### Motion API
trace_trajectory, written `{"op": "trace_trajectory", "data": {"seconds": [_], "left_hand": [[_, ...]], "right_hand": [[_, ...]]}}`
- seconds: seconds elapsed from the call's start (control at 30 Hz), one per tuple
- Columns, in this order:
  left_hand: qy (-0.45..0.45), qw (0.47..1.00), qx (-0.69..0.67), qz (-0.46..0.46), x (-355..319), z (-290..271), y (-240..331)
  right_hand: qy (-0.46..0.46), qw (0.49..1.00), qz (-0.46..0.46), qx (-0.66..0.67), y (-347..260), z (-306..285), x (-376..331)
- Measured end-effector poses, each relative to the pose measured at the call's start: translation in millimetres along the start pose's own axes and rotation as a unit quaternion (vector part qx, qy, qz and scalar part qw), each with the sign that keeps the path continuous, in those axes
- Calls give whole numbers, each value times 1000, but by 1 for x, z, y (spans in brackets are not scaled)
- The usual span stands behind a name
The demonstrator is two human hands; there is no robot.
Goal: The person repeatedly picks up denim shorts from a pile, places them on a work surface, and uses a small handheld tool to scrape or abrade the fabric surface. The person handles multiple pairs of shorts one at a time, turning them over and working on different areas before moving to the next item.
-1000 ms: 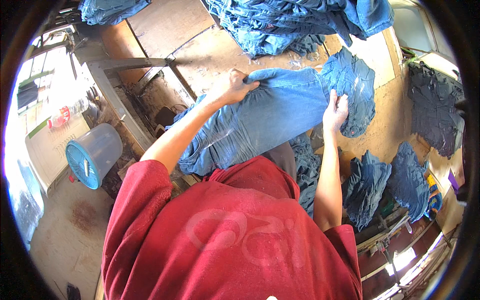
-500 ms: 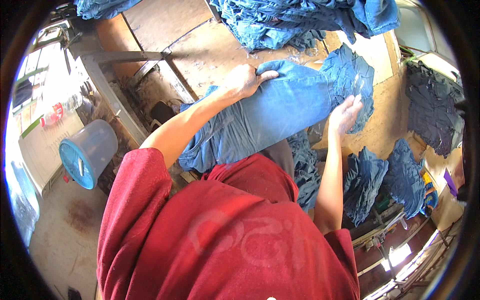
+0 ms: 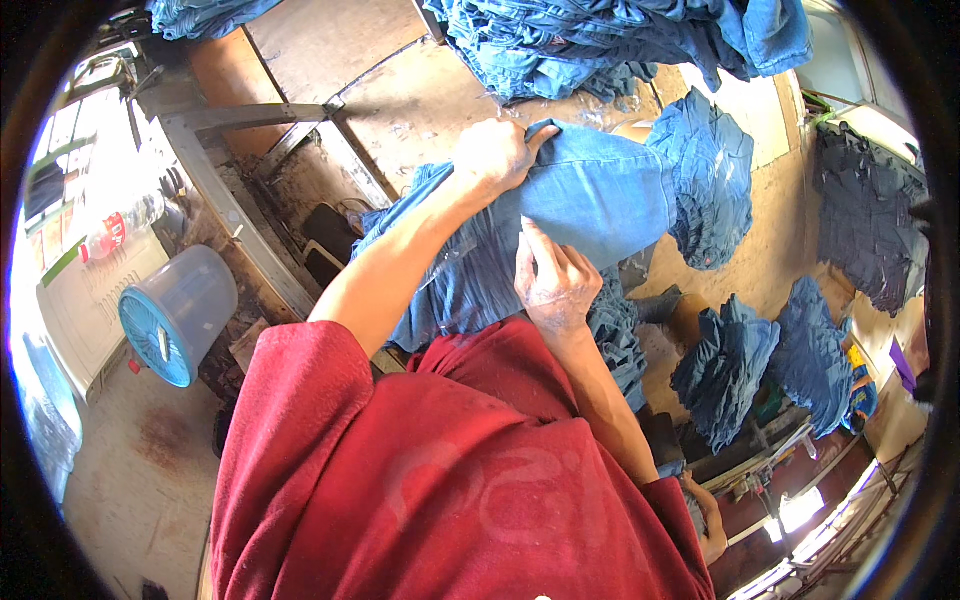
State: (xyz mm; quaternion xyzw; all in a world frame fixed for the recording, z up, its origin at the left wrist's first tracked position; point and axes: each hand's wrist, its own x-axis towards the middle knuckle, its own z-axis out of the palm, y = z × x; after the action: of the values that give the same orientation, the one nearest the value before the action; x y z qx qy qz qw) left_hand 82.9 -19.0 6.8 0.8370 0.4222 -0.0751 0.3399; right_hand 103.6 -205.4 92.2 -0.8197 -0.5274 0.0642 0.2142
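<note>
A pair of blue denim jeans (image 3: 600, 195) lies stretched across in front of me, with a pale leg panel uppermost. My left hand (image 3: 495, 160) is closed on the upper edge of the denim, thumb pointing right. My right hand (image 3: 560, 280) is at the middle of the panel, index finger on the cloth and the other fingers curled in. What it holds, if anything, is hidden. Beyond the jeans' right end lies a bunched blue denim piece (image 3: 705, 180).
A large denim heap (image 3: 600, 45) is at the back. Denim bundles (image 3: 725, 370) and dark garments (image 3: 865, 215) are at right. A clear tub with a blue lid (image 3: 180, 310) stands left, near a metal frame (image 3: 230, 200). Another person's hand (image 3: 710, 520) shows lower right.
My right hand has moved left from the jeans' far right end to the middle of the panel. My left hand still grips the upper edge. Another person's hand has appeared lower right.
</note>
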Motion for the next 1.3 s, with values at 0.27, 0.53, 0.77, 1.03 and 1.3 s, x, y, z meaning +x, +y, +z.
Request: {"op": "trace_trajectory", "data": {"seconds": [0.27, 0.53, 0.77, 1.03, 1.3], "left_hand": [[-24, 999, 21, -43, 1, -1, 5], [-16, 999, 9, -40, 4, 6, 0], [1, 999, 9, -43, 3, 8, 0], [-8, 998, 4, -58, 2, 1, 3], [-44, 996, 8, -74, 2, -2, 5]], "right_hand": [[-56, 997, 5, -48, -4, 6, 21], [-32, 999, -8, 6, 10, -10, -54], [26, 997, 17, 77, 6, -9, -33], [21, 1000, 9, 12, 6, 22, 7], [-41, 999, -14, -24, 2, -7, -14]]}}
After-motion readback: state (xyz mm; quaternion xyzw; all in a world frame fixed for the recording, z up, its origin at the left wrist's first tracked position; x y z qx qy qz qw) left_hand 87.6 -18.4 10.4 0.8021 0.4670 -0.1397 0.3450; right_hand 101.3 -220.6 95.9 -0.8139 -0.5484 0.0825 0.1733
